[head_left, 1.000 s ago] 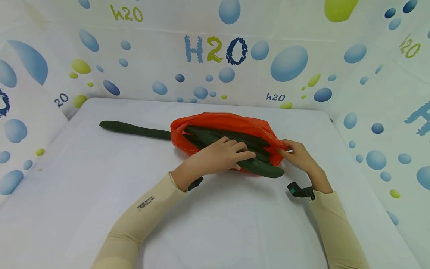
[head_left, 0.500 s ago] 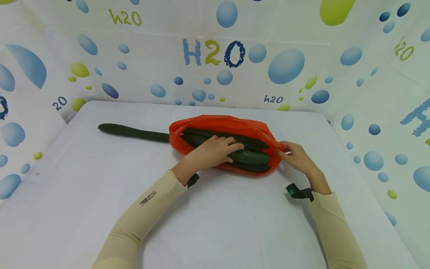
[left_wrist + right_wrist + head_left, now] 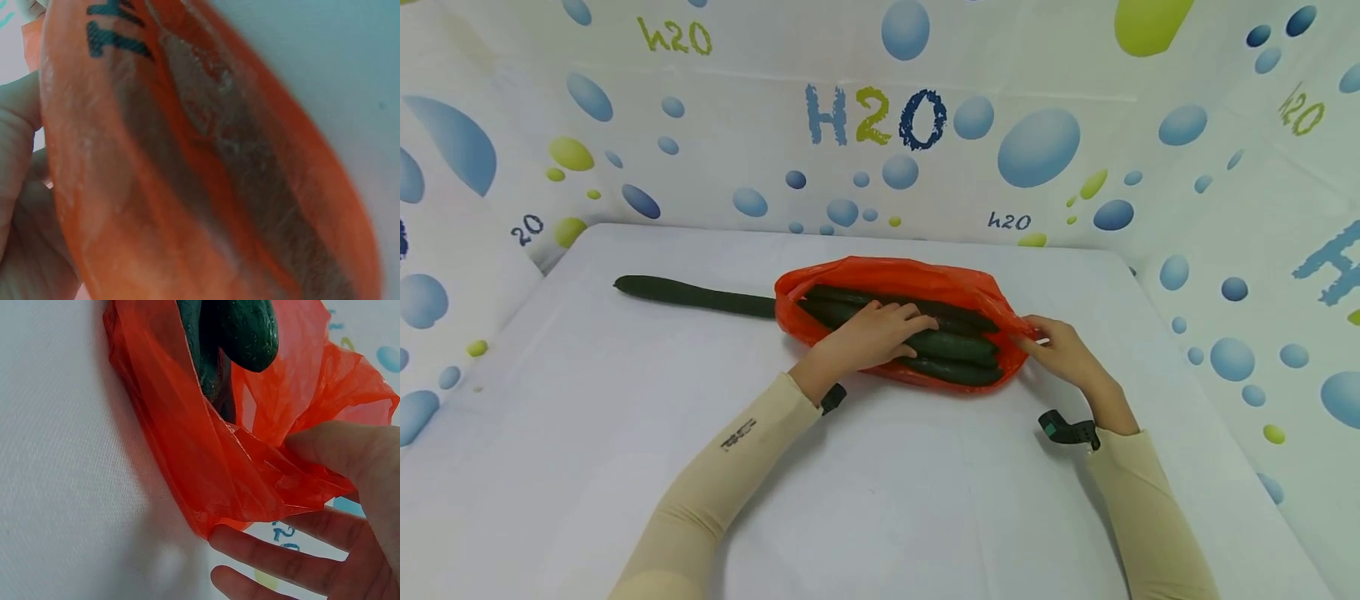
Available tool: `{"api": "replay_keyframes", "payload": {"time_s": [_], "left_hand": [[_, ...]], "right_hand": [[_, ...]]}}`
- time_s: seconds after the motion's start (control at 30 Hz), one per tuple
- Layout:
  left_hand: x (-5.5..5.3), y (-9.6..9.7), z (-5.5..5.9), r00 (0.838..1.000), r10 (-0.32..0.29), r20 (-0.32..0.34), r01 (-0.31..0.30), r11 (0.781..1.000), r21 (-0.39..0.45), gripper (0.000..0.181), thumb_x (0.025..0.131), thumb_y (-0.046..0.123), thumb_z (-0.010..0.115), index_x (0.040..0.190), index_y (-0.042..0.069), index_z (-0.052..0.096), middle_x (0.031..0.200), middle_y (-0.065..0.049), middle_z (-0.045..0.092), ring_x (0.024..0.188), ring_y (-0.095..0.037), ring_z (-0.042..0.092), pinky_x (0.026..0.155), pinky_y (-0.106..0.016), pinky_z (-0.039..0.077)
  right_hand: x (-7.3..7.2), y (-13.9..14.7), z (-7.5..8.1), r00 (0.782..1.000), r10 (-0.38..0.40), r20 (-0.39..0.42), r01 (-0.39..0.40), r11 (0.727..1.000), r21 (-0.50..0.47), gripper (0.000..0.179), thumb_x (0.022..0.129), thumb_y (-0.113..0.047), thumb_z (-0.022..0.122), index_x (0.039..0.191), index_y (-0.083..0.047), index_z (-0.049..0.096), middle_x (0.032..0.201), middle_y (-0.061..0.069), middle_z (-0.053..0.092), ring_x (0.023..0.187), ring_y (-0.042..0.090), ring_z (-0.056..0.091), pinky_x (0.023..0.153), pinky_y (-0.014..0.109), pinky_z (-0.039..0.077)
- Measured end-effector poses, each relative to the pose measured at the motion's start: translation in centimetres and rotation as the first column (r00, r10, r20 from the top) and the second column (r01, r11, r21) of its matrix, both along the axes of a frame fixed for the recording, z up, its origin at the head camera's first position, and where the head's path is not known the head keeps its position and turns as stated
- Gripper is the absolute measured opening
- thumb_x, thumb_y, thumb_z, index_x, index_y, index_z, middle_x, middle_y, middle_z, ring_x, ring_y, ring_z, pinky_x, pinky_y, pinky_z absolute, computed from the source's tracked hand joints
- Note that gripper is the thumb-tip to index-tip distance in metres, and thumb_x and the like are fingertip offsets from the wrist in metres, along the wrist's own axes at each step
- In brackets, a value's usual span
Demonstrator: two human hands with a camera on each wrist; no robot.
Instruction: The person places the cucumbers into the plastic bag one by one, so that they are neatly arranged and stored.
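Observation:
A red plastic bag [image 3: 891,271] lies on its side with its mouth spread, and several dark green cucumbers [image 3: 958,343] lie lengthwise in it. My left hand [image 3: 868,337] reaches over the bag's near edge and grips one of these cucumbers, fingers on its far side and thumb on the near side. At the bag's right end, my right hand [image 3: 1060,346] pinches the plastic edge between thumb and fingers. The right wrist view shows the bag wall [image 3: 181,431] pulled taut by that hand, with cucumber ends [image 3: 250,331] inside. In the left wrist view the bag hides most of the left fingers.
Another long cucumber [image 3: 692,295] lies on the white table [image 3: 880,492], left of the bag, its right end meeting or passing behind the bag. A white backdrop [image 3: 752,100] with blue and green drops rises behind the table and at both sides.
The cucumber under my left hand has gone from jutting over the bag's near edge to lying inside. That hand shifted left with it. My right hand keeps hold of the bag.

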State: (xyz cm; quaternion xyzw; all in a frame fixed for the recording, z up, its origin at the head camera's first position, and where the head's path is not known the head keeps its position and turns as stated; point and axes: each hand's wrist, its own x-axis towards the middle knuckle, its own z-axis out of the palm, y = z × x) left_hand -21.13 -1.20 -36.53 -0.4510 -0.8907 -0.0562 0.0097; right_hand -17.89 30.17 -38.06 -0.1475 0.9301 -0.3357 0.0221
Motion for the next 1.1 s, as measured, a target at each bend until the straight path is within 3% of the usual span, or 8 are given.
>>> {"api": "replay_keyframes", "payload": {"time_s": [0.27,0.57,0.83,0.97,1.1], "left_hand": [[-0.3,-0.7,0.1,0.997,0.021,0.077,-0.025,0.998,0.064,0.05,0.093,0.033,0.066,0.14,0.023,0.051,0.132,-0.002,0.057,0.121,-0.023,0.054,0.101,-0.044,0.046],[-0.5,-2.9,0.3,0.998,0.041,0.046,-0.045,0.995,0.084,0.048,0.091,0.029,0.069,0.136,0.019,0.055,0.13,-0.003,0.059,0.119,-0.023,0.056,0.099,-0.043,0.047],[-0.4,-4.7,0.6,0.998,0.043,-0.035,-0.038,0.991,0.132,0.039,0.09,0.021,0.071,0.128,0.017,0.062,0.124,-0.004,0.061,0.115,-0.024,0.058,0.093,-0.041,0.048],[-0.3,-5.6,0.5,0.993,0.006,-0.117,0.016,0.983,0.185,0.028,0.092,0.016,0.068,0.12,0.016,0.066,0.117,-0.004,0.064,0.112,-0.023,0.059,0.092,-0.04,0.049],[0.1,-6.8,0.2,0.968,-0.047,-0.246,0.112,0.959,0.26,0.023,0.091,0.015,0.07,0.114,0.013,0.068,0.107,-0.003,0.068,0.102,-0.021,0.064,0.085,-0.036,0.051]], "right_hand": [[-0.2,-0.3,0.3,1.0,0.01,-0.009,-0.01,1.0,0.008,0.031,0.1,-0.014,0.054,0.124,0.006,0.058,0.119,0.026,0.062,0.11,0.042,0.058,0.091,0.056,0.05],[-0.4,-0.7,0.4,1.0,0.0,0.012,-0.001,1.0,0.013,0.033,0.101,-0.015,0.054,0.126,0.006,0.057,0.12,0.026,0.062,0.108,0.04,0.059,0.09,0.055,0.051],[-0.3,-0.6,0.3,1.0,0.004,-0.008,-0.004,1.0,0.002,0.029,0.1,-0.013,0.054,0.122,0.005,0.059,0.117,0.025,0.063,0.107,0.041,0.059,0.09,0.056,0.051],[-0.1,-0.5,0.2,1.0,-0.003,-0.015,0.003,1.0,0.001,0.028,0.1,-0.011,0.054,0.121,0.006,0.059,0.115,0.025,0.063,0.104,0.04,0.059,0.09,0.057,0.05],[0.0,-0.6,0.1,1.0,0.0,0.0,0.0,1.0,0.005,0.029,0.1,-0.011,0.054,0.122,0.007,0.059,0.116,0.025,0.063,0.102,0.038,0.059,0.091,0.056,0.05]]}}
